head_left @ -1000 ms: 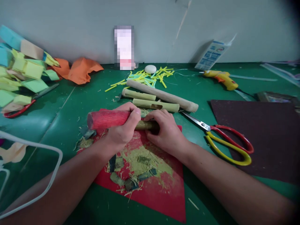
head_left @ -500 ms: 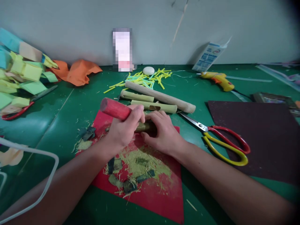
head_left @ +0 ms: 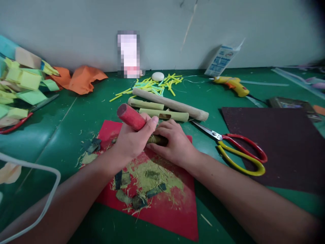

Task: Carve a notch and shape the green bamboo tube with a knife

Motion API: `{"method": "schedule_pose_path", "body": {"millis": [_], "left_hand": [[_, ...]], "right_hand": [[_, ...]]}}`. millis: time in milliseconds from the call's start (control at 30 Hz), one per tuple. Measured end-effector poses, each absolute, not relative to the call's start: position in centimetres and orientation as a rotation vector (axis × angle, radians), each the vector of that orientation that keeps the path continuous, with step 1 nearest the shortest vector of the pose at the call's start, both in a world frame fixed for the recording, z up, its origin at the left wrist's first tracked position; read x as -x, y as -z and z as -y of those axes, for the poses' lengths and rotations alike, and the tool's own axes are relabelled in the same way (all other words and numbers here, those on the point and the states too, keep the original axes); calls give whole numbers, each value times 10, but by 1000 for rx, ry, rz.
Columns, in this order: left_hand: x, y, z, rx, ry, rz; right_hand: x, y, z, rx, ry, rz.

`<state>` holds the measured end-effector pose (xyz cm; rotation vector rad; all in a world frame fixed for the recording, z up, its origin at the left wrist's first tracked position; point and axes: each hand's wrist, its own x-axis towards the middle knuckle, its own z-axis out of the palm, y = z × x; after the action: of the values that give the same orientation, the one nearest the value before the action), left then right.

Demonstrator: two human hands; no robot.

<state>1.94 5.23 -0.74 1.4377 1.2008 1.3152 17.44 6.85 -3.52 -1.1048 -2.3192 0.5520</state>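
My left hand [head_left: 133,139] is wrapped round a tool with a thick red handle [head_left: 130,117]. The tool's working end is hidden behind my fingers. Beside it, my right hand [head_left: 175,142] grips a greenish bamboo piece [head_left: 158,140] over the red sheet [head_left: 175,217]; part of the bamboo is covered by both hands. Pale green sawdust [head_left: 152,174] and dark square scraps [head_left: 138,201] lie on the sheet, nearer to me. Just beyond my hands are two cut bamboo tubes, the front tube [head_left: 177,116] having a notch, and a longer round stick [head_left: 172,103].
Scissors [head_left: 235,144] with red and yellow handles lie at right, partly over a dark board [head_left: 279,145]. Behind are a yellow glue gun [head_left: 233,84], cut yellow straws [head_left: 152,86] and a white oval object [head_left: 157,77]. Folded papers [head_left: 27,79] fill the left.
The red handle has swung to a steeper tilt, its butt end shifting right. My right hand keeps its hold on the bamboo. The whole view has shifted slightly.
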Motion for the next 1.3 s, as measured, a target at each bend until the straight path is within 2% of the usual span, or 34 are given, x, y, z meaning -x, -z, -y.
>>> {"method": "schedule_pose_path", "body": {"millis": [567, 867, 1100, 1300], "left_hand": [[-13, 17, -50, -1562, -1282, -1187], [-5, 9, -53, -1687, -1576, -1452], [8, 9, -47, -1936, -1505, -1718], [5, 21, -44, -1624, -1583, -1403]], "right_hand": [[-171, 31, -62, 1141, -487, 2341], [-174, 26, -63, 1055, -459, 2138], [-174, 25, -55, 996, -658, 1907], [-171, 20, -57, 1002, -1040, 1374]]}}
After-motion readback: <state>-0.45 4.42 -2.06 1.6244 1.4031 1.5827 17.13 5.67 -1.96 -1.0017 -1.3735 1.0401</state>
